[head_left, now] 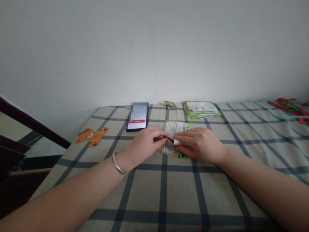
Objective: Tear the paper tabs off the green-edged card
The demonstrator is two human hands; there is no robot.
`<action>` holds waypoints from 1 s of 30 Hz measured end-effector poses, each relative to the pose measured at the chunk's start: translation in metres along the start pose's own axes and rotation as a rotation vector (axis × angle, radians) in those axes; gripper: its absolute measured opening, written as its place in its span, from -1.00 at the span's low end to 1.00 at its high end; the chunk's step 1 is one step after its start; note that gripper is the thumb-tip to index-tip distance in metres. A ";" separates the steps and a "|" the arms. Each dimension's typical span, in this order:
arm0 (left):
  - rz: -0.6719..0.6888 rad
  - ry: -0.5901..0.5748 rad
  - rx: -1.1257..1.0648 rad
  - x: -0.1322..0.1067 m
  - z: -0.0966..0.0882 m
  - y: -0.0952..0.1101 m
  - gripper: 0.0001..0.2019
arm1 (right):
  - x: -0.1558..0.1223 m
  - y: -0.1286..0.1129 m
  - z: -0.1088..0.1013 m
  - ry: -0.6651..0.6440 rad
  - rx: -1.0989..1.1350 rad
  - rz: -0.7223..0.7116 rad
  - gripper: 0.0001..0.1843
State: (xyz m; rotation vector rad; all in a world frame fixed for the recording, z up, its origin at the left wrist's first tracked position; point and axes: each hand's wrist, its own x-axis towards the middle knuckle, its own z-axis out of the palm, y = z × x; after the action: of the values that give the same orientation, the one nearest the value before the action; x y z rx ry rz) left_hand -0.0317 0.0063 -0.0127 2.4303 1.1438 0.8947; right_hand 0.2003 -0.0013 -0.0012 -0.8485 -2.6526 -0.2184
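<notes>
On the tablecloth between my hands lies a flat green-and-white printed packet (pixel 170 148), covered in small text. A small folded piece (pixel 173 140), pale on the outside and creased to a narrow strip, stands up over its middle. Whether this piece is part of the packet or separate, I cannot tell. My left hand (pixel 149 141) pinches its left end between thumb and fingers, a silver bangle (pixel 118 164) on the wrist. My right hand (pixel 196 141) grips the right end, fingers on top and thumb below. The fingers partly hide the packet.
A smartphone (pixel 137 119) lies behind my left hand. Farther back are a small folded green packet (pixel 170 104) and a stack of flat green packets (pixel 202 109). Red and green items lie in a pale-rimmed tray (pixel 275 113) at right. A bear picture (pixel 90 137) is at left.
</notes>
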 end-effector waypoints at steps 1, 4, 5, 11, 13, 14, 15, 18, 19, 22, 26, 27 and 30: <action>-0.050 0.005 -0.054 0.000 0.000 0.002 -0.82 | 0.000 -0.001 0.000 0.003 -0.020 -0.001 -0.65; -0.199 -0.015 -0.227 0.001 -0.001 0.007 -0.81 | 0.000 -0.002 -0.001 0.047 -0.090 -0.006 -0.64; -0.225 -0.025 -0.286 0.002 -0.001 0.007 -0.81 | 0.000 -0.003 -0.001 0.074 -0.112 -0.007 -0.64; -0.278 -0.019 -0.538 0.002 0.004 0.003 -0.79 | 0.000 -0.004 0.000 0.176 -0.148 -0.033 -0.66; -0.304 -0.019 -0.570 0.002 0.006 0.001 -0.79 | 0.000 -0.002 0.001 0.184 -0.124 -0.047 -0.66; -0.316 -0.022 -0.581 0.002 0.007 0.001 -0.80 | 0.000 0.000 0.002 0.182 -0.107 -0.055 -0.66; -0.327 -0.024 -0.587 0.002 0.007 0.000 -0.80 | 0.000 0.001 0.003 0.175 -0.091 -0.056 -0.66; -0.326 -0.020 -0.587 0.002 0.007 0.000 -0.81 | 0.000 0.005 0.005 0.166 -0.054 -0.046 -0.64; -0.316 -0.017 -0.581 0.002 0.007 0.000 -0.82 | 0.000 0.005 0.006 0.164 -0.048 -0.044 -0.63; -0.277 -0.013 -0.571 0.002 0.007 0.001 -0.83 | 0.000 0.003 0.005 0.154 -0.058 -0.048 -0.62; -0.258 -0.009 -0.608 0.002 0.007 0.002 -0.81 | 0.001 -0.001 0.003 0.151 -0.092 -0.051 -0.62; -0.260 -0.007 -0.607 0.002 0.008 0.002 -0.82 | 0.002 -0.002 0.003 0.149 -0.094 -0.051 -0.62; -0.277 -0.004 -0.575 0.001 0.008 0.002 -0.85 | 0.002 -0.001 0.002 0.144 -0.069 -0.044 -0.62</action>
State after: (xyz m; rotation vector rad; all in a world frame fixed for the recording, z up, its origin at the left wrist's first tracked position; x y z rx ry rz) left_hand -0.0244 0.0060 -0.0175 1.7658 1.0132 0.9643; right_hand 0.1975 -0.0008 -0.0027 -0.7663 -2.5435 -0.3697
